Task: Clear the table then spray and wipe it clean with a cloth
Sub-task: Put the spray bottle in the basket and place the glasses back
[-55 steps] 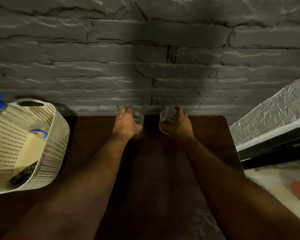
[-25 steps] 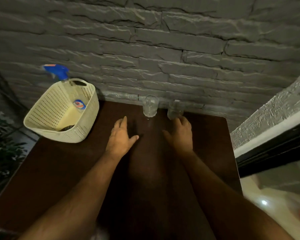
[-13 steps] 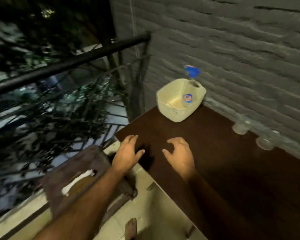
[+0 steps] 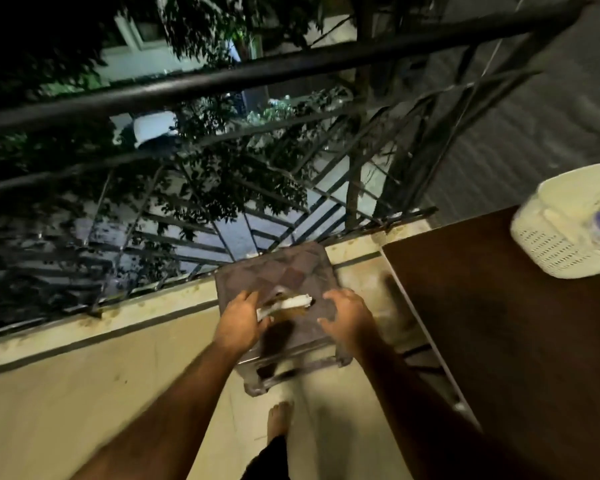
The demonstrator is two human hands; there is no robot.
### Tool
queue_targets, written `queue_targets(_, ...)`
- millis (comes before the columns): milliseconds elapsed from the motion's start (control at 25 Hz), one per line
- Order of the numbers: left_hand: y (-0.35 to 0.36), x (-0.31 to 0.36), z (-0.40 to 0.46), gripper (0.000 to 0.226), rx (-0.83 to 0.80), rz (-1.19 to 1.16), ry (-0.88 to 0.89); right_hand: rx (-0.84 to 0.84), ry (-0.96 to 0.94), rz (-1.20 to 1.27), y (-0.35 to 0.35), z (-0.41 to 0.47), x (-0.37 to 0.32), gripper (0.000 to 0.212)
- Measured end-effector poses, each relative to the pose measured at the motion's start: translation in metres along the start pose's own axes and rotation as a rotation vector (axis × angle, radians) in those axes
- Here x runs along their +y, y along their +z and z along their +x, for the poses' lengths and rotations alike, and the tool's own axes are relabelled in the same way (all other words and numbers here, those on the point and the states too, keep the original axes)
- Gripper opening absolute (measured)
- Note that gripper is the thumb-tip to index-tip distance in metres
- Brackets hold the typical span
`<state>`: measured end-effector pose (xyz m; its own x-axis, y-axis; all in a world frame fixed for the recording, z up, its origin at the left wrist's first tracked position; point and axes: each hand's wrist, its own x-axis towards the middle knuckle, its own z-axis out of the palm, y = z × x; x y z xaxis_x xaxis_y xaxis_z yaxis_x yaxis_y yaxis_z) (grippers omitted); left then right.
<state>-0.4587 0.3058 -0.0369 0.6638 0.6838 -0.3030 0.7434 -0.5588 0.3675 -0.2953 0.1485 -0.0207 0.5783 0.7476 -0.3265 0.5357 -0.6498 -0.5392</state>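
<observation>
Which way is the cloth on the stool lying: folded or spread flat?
Folded, or bunched. The cloth forms a narrow white-and-brown strip on the stool, its near end at the left hand; blur hides the exact folds.

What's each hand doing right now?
Left hand: touching the cloth; grasp unclear, blurred.
Right hand: open, fingers spread above the stool.

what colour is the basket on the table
Cream, with perforated sides; the basket shows in the head view.

Dark brown surface (image 4: pixel 499 341) on the right, a cream basket (image 4: pixel 568 244) sitting at its far corner. Beside it, a low stool (image 4: pixel 291 271) stands on the floor (image 4: pixel 84 393), carrying a white cloth (image 4: pixel 291 302).
</observation>
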Motion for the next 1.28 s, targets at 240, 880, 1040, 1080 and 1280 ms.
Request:
queue_targets(240,0.058,-0.053,0.065,0.090,-0.259,-0.075,-0.074,-0.130,0.015,-0.214,0.094,0.087,0.018,0.080)
queue_targets(880,0.105,-0.067,0.095,0.051,-0.121,-0.131,0.085,-0.046,-0.116,-0.397,0.159,0.123,0.046,0.080)
queue_targets(1040,0.052,0.012,0.072,0.042,-0.119,-0.081,0.310,0.155,-0.076,-0.347,0.059,0.061,0.047,0.063)
queue_targets(1080,0.039,0.040,0.064,0.042,-0.112,-0.066,0.367,0.212,-0.050,-0.297,0.027,0.041,0.051,0.056)
queue_targets(1280,0.001,0.211,0.016,0.062,-0.105,-0.019,0.722,0.423,0.151,-0.263,-0.119,-0.088,0.105,0.049)
